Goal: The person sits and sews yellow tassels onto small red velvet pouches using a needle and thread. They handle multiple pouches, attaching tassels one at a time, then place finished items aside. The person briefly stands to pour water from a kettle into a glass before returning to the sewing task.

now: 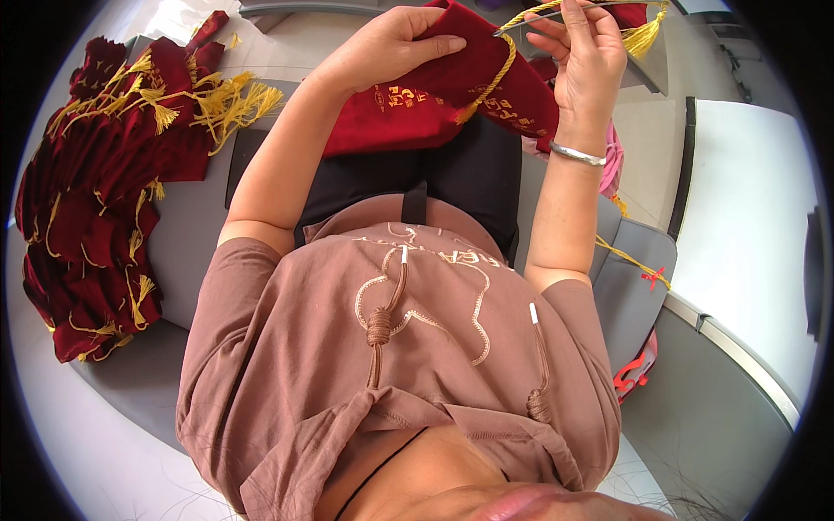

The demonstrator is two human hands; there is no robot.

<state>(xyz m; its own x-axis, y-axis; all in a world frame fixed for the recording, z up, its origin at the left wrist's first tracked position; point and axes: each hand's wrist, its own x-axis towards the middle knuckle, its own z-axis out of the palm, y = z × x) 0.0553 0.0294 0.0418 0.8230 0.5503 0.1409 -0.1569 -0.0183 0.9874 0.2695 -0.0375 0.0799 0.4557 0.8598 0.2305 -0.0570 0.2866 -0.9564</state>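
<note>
My left hand [397,49] grips the upper edge of a dark red velvet pouch [469,49], its thumb lying on the cloth. In my right hand [586,52] is a thin metal rod-like tool [531,23], pinched between thumb and fingers. The tool's tip touches the pouch near its edge. A twisted yellow cord [500,71] hangs down over the pouch from that spot, and more cord runs along the tool. Beyond my right hand dangles a yellow tassel [644,39]. Another red velvet piece with gold printed writing [391,124] rests on my lap.
At my left, a large pile of red velvet pouches [111,150] with yellow tassels [241,98] covers part of the grey seat [182,254]. To the right, a yellow cord with a red bow [651,277] crosses a grey cushion [625,306], beside a white surface [749,195].
</note>
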